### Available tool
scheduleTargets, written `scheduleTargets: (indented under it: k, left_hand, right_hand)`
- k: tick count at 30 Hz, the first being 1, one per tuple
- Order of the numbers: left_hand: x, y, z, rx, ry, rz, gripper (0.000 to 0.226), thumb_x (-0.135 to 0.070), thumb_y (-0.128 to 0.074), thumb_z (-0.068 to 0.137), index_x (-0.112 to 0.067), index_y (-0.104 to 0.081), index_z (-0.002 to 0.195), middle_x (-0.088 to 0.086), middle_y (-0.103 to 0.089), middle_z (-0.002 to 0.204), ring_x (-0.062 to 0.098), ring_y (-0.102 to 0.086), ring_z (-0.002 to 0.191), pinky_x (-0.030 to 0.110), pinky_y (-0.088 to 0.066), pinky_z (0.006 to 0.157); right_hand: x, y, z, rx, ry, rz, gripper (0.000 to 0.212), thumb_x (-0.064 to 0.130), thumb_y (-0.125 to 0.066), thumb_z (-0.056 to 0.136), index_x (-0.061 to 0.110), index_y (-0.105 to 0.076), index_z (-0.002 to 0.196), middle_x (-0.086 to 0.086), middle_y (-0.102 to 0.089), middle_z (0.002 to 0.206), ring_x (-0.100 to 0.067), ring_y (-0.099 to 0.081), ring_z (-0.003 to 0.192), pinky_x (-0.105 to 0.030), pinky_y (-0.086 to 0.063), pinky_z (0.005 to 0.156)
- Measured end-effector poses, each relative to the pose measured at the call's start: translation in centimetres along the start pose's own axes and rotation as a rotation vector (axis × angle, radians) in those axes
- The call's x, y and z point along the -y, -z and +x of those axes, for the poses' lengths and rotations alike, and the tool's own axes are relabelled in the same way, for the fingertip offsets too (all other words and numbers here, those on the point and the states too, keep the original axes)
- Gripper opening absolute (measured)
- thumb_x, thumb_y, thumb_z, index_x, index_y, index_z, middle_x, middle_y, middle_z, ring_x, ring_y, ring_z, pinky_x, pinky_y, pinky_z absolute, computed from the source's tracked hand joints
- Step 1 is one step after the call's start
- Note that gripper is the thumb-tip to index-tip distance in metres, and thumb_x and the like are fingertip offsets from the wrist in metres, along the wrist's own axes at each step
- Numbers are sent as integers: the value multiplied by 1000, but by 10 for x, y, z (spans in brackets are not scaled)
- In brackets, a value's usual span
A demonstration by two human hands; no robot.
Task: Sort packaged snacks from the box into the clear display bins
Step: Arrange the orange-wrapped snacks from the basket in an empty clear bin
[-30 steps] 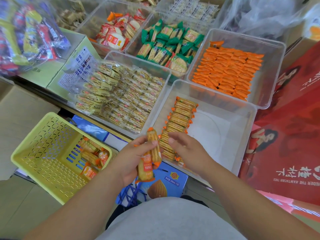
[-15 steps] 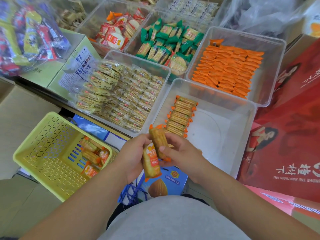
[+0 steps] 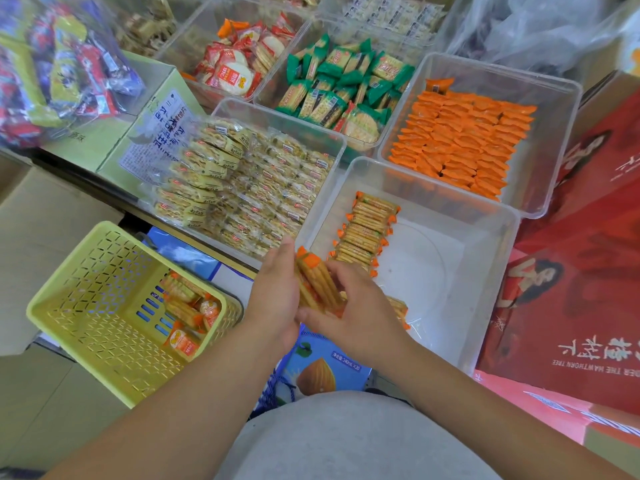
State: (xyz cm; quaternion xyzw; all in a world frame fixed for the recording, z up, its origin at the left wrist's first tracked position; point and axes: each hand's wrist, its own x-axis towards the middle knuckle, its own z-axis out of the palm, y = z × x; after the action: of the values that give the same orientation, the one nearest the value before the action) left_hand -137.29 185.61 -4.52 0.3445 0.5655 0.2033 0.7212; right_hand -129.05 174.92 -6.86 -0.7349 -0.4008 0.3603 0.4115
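Observation:
A small stack of orange-ended cracker packs (image 3: 317,284) is held between both hands just over the near-left corner of a clear bin (image 3: 485,306). My left hand (image 3: 275,299) grips the stack from the left, and my right hand (image 3: 356,317) curls round it from the right and below. Inside that bin a column of the same cracker packs (image 3: 367,233) lies along the left side. More of these packs (image 3: 188,317) sit in the yellow perforated basket (image 3: 93,306) at the lower left.
Other clear bins hold yellow-wrapped biscuits (image 3: 249,188), green packs (image 3: 346,88), orange packs (image 3: 464,140) and red-and-white packs (image 3: 239,67). Red cartons (image 3: 581,271) stand on the right, green cartons (image 3: 114,136) on the left, and a blue almond-drink box (image 3: 322,368) below my hands.
The two packs in my left hand were pressed together with my right hand into one stack. The stack has risen toward the near-left corner of the bin.

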Motion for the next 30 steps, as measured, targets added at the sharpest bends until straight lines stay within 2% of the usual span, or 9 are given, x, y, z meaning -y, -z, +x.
scheduleTargets:
  k: [3, 6, 10, 13, 16, 20, 25, 28, 30]
  left_hand:
    - [4, 0, 2, 124, 52, -27, 52, -67, -59, 89, -21, -56, 113, 4, -75, 78, 25, -78, 80, 40, -61, 63]
    - [4, 1, 0, 308, 64, 41, 61, -68, -61, 83, -22, -54, 123, 8, -74, 108, 20, -73, 103, 41, -59, 90]
    - [5, 12, 1, 319, -173, 648, 68, -61, -65, 87, -42, -40, 148, -12, -49, 148, 10, -46, 136, 37, -39, 108]
    - [10, 27, 7, 181, -531, 1182, 72, -48, -72, 91, -27, -41, 152, -5, -41, 153, 17, -36, 139, 36, -35, 110]
    - [22, 35, 12, 191, -508, 1465, 95, -58, -72, 87, -20, -27, 160, 2, -28, 163, 27, -26, 147, 41, -31, 116]
    - [33, 38, 19, 273, -415, 1531, 123, -63, -77, 80, -16, -2, 165, 0, -4, 173, 20, -11, 158, 36, -21, 124]
    - [32, 44, 27, 264, -443, 1622, 119, -59, -75, 84, -17, 1, 165, -5, 0, 173, 17, -16, 157, 36, -31, 121]
    - [34, 45, 27, 272, -449, 1617, 116, -54, -75, 87, -17, 2, 165, -6, 4, 173, 17, -19, 156, 33, -34, 118]
    - [35, 45, 28, 278, -453, 1593, 114, -52, -75, 88, -16, 3, 165, -6, 5, 173, 16, -17, 156, 31, -32, 119]
  right_hand:
    - [-4, 2, 3, -30, 10, -74, 59, 60, -76, 71, 38, -53, 121, 16, -55, 107, 5, -49, 94, -9, -38, 73]
    - [-12, 9, 5, -82, 24, -119, 40, 43, -71, 75, 37, -56, 111, 16, -57, 97, -1, -51, 86, -16, -39, 68]
    - [-38, 31, 13, -134, -80, -178, 28, 47, -63, 69, 37, -56, 93, 14, -59, 82, -5, -56, 75, -21, -41, 59]
    - [-77, 56, 23, -212, -246, -352, 43, 37, -72, 76, 27, -56, 114, 5, -60, 98, -18, -60, 82, -33, -47, 65]
    - [-114, 68, 31, -137, -397, -588, 53, 23, -70, 83, 14, -49, 130, -11, -54, 116, -33, -58, 100, -36, -45, 72]
    - [-144, 56, 33, 123, -484, -644, 57, 12, -54, 94, 14, -37, 148, -17, -48, 135, -38, -46, 121, -38, -41, 89]
    - [-143, 51, 34, 190, -498, -671, 54, 37, -37, 107, 25, -26, 158, -13, -27, 160, -37, -31, 141, -37, -27, 113]
    - [-135, 52, 32, 257, -623, -660, 56, 46, -38, 105, 42, -21, 157, -16, -11, 159, -44, -35, 133, -43, -42, 105]
    - [-130, 51, 34, 344, -716, -556, 62, 41, -41, 105, 41, -11, 159, -15, -2, 162, -42, -49, 124, -41, -57, 85]
